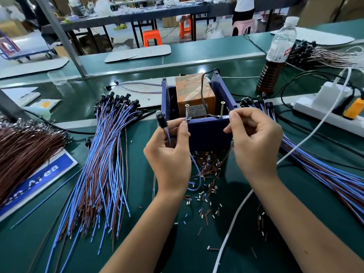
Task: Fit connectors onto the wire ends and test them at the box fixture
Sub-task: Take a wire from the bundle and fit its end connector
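With two hands (pixel 169 154) raised, two screws (pixel 187 111).

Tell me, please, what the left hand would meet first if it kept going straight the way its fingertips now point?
Probably the near wall of the blue box fixture: the left hand points up and away toward the left screw, though depth is unclear.

A blue wire (pixel 168 135) tipped with a black cylindrical connector (pixel 162 121) stands nearly upright just left of the blue box fixture (pixel 206 133), its bared end touching the left of two upright screws (pixel 186 111) on the fixture's near wall. A thin brown wire (pixel 228 154) runs up the fixture's right side toward the right screw (pixel 222 109). Loose wires with black connectors fan out left (pixel 102 154) and right (pixel 325 166) of the fixture.
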`<control>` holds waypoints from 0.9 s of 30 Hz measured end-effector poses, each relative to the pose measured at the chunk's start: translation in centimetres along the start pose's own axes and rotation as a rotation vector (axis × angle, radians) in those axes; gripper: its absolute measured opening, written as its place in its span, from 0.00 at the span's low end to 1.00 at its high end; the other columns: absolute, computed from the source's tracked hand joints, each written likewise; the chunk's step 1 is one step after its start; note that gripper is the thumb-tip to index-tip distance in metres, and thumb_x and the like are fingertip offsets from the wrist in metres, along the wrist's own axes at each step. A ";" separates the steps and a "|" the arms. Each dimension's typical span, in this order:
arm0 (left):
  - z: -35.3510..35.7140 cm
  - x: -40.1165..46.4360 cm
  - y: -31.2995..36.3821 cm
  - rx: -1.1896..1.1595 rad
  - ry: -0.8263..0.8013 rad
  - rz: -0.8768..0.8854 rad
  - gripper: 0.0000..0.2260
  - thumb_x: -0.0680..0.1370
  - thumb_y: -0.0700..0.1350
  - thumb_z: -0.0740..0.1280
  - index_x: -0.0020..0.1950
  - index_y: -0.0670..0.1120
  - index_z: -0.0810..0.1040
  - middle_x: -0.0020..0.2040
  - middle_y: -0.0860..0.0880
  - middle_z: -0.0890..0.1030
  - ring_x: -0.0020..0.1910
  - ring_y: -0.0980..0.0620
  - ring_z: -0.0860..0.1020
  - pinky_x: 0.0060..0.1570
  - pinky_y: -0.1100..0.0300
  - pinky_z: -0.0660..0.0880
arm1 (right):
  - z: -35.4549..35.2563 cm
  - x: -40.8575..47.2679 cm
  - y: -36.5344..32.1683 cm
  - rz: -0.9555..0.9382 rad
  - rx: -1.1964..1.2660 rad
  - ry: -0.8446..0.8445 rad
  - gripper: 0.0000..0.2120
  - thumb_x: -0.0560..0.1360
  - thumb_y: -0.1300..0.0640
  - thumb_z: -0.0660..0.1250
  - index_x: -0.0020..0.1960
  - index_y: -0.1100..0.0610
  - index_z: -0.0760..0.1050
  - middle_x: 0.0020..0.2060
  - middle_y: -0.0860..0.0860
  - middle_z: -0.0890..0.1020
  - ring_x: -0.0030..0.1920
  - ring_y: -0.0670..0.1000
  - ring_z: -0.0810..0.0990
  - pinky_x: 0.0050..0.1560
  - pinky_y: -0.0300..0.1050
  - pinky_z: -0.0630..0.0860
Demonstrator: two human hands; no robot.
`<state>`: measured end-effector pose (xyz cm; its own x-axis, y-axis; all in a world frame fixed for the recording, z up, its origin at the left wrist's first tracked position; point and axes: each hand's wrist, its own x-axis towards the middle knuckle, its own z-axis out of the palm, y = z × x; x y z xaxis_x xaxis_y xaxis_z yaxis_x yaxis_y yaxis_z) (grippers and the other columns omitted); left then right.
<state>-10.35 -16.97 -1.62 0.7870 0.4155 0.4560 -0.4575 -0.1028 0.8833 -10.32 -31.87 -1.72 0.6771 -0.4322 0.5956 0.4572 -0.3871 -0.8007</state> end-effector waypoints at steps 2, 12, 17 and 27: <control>-0.1 0.1 -0.1 0.019 0.019 0.000 0.04 0.80 0.40 0.72 0.47 0.47 0.85 0.36 0.54 0.83 0.36 0.57 0.79 0.41 0.65 0.75 | 0.3 -0.1 -0.1 -0.036 -0.046 -0.003 0.06 0.82 0.57 0.68 0.49 0.53 0.82 0.34 0.44 0.84 0.36 0.46 0.85 0.40 0.40 0.80; 0.0 0.1 -0.2 0.116 0.015 0.090 0.05 0.80 0.39 0.72 0.45 0.46 0.85 0.35 0.54 0.81 0.34 0.55 0.78 0.39 0.58 0.75 | 0.6 -0.4 -0.1 -0.069 -0.063 -0.003 0.06 0.82 0.59 0.69 0.51 0.57 0.85 0.35 0.44 0.84 0.37 0.44 0.85 0.39 0.35 0.78; 0.0 0.1 -0.1 0.135 0.018 0.117 0.07 0.79 0.38 0.72 0.44 0.49 0.83 0.34 0.57 0.81 0.35 0.61 0.77 0.40 0.62 0.75 | 0.5 -0.4 -0.1 -0.075 -0.072 -0.015 0.06 0.82 0.60 0.69 0.52 0.59 0.85 0.35 0.46 0.84 0.37 0.45 0.84 0.39 0.35 0.78; 0.5 -1.0 1.2 0.082 0.024 0.322 0.05 0.80 0.39 0.71 0.48 0.49 0.82 0.36 0.50 0.81 0.30 0.44 0.76 0.29 0.49 0.73 | 0.1 -0.5 -0.4 -0.008 0.033 -0.005 0.05 0.82 0.60 0.68 0.54 0.56 0.82 0.34 0.46 0.84 0.37 0.48 0.85 0.40 0.37 0.78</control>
<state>-11.49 -17.97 -0.95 0.5971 0.3706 0.7115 -0.6455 -0.3046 0.7004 -10.81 -31.46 -1.75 0.6762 -0.4254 0.6015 0.4813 -0.3632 -0.7978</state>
